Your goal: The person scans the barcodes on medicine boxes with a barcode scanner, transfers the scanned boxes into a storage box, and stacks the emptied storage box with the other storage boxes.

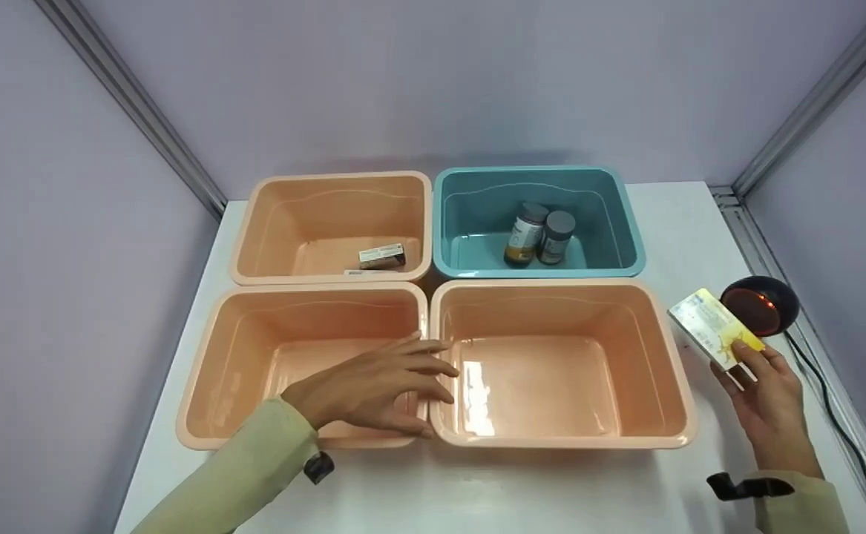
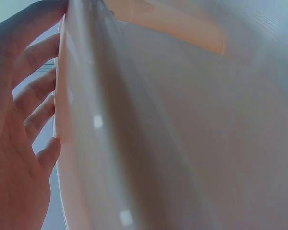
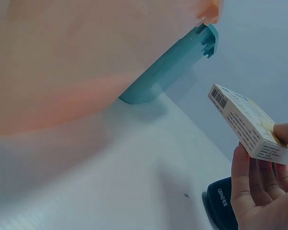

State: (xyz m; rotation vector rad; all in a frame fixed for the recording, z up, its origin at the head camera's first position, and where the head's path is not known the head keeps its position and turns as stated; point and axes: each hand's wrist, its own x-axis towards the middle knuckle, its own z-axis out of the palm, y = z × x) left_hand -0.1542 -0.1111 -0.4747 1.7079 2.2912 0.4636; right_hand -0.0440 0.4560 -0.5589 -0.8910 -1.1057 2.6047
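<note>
My right hand [image 1: 770,400] pinches a white and yellow medicine box [image 1: 714,326] between thumb and fingers, right of the front right orange bin [image 1: 674,371]. Close behind the box is a black barcode scanner [image 1: 766,304] with a red glow. In the right wrist view, a barcode and printed text show on the narrow sides of the medicine box [image 3: 245,127]. My left hand [image 1: 381,382] is over the front left orange bin [image 1: 199,371], fingers spread toward the rims where the two front bins meet. It holds nothing; whether its fingertips touch a rim, I cannot tell.
A teal bin [image 1: 629,222] at the back right holds two capped bottles [image 1: 525,233]. In the back left orange bin [image 1: 254,222] lie a small box [image 1: 382,256] and a partly hidden pale one. A black cable [image 1: 841,415] runs from the scanner along the table's right edge.
</note>
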